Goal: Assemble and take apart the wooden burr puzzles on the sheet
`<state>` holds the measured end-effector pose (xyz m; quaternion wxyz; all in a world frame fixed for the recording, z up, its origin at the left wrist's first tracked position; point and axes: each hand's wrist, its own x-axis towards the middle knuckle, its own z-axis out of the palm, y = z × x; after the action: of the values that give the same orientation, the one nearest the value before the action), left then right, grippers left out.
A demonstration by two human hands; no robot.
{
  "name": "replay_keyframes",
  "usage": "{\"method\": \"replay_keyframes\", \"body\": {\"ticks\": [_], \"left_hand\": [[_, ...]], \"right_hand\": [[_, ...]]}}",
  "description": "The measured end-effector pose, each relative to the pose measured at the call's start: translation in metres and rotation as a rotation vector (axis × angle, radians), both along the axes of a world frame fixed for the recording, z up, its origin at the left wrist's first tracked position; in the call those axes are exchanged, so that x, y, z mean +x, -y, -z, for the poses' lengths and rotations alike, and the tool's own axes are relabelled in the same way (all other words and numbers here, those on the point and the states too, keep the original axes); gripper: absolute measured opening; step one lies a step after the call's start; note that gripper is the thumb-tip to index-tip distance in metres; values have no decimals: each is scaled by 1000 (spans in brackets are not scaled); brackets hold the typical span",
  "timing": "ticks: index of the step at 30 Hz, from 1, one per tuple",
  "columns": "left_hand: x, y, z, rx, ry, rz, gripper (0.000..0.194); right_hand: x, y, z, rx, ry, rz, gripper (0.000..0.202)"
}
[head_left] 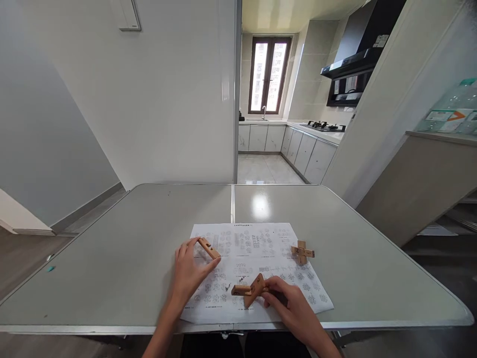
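My left hand [192, 271] grips a notched wooden puzzle piece [209, 248] by its two ends, between thumb and fingers, over the left part of a printed sheet [261, 313]. Near the front of the sheet, my right hand [288, 301] pinches the right end of some interlocked wooden puzzle pieces [254, 292], which carry dark numbers. A cross-shaped group of wooden puzzle pieces [302, 252], also numbered, rests at the sheet's right edge, apart from both hands. Small diagrams in rows cover the paper.
The grey folding table [130, 258] has a seam down its middle. A small green bit [50, 268] lies near its left edge. Behind are a white wall panel [167, 99] and a kitchen doorway; bottles [452, 112] stand on a ledge at right.
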<state>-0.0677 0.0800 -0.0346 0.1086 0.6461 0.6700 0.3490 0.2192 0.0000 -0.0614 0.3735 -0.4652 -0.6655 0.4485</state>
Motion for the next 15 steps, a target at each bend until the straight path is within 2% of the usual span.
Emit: {"method": "replay_keyframes", "body": {"ticks": [3,8,12,15], "left_hand": [[-17,-8,6,-82,-125,-54,80],[-23,-12,7,-172,-225,-118,86],[-25,-16,10,-192,-246,-108,86],[-21,-8,7,-120,-208,-79,87]], "right_hand": [[-1,1,-1,-5,-17,-7,27],[-2,2,-5,0,-33,-15,27],[-2,2,-7,-3,-46,-11,27],[-2,1,-6,9,-31,-7,26]]}}
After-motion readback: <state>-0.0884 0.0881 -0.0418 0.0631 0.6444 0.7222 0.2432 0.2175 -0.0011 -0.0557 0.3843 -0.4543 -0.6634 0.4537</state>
